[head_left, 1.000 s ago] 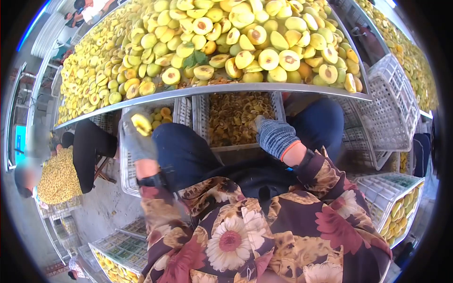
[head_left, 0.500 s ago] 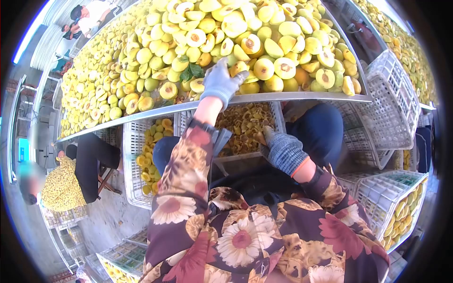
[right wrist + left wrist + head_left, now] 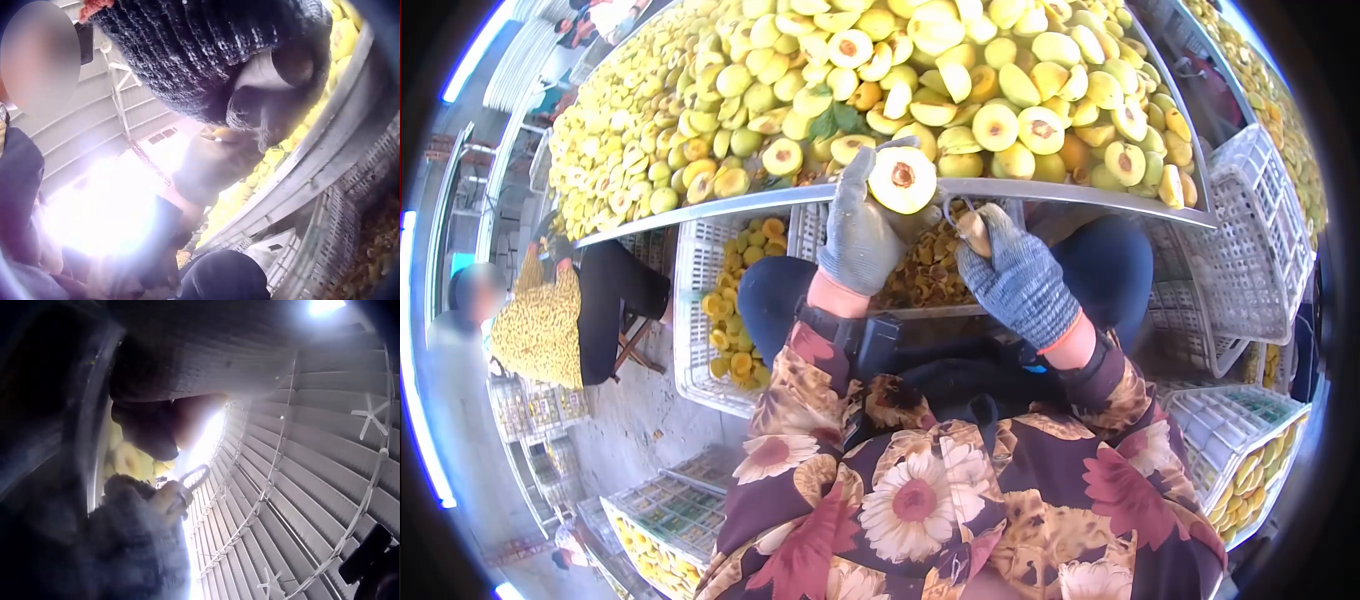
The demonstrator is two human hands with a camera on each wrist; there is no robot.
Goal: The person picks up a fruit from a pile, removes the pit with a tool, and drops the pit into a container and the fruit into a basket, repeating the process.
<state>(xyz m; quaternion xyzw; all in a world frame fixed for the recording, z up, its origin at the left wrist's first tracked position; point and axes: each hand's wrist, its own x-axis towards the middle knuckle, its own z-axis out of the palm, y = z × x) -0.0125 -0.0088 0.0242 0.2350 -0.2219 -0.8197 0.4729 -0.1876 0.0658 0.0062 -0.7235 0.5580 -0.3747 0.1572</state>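
Note:
In the head view my gloved left hand [image 3: 860, 235] grips a yellow peach half [image 3: 903, 181], its cut face with the brown pit hollow turned up. My right hand [image 3: 1020, 280], in a blue-grey knitted glove, holds a pitting tool with a wooden handle [image 3: 972, 230]. The tool's thin metal loop [image 3: 200, 478] stands out past the fingers in the left wrist view, close to the peach half. Both hands are at the near edge of the metal table [image 3: 1100, 200], above a crate of brown scraps [image 3: 915, 275].
Peach halves [image 3: 995, 127] are heaped across the table, with a green leaf [image 3: 837, 120] among them. A white crate [image 3: 690, 330] holding peach halves stands by my left knee. Empty crates [image 3: 1260, 240] are stacked at right. Another person [image 3: 540, 320] sits at far left.
My left hand moved from over the left crate with a peach half, reached into the heap, then drew back to the table edge holding one. The right hand rose, bringing the tool near it.

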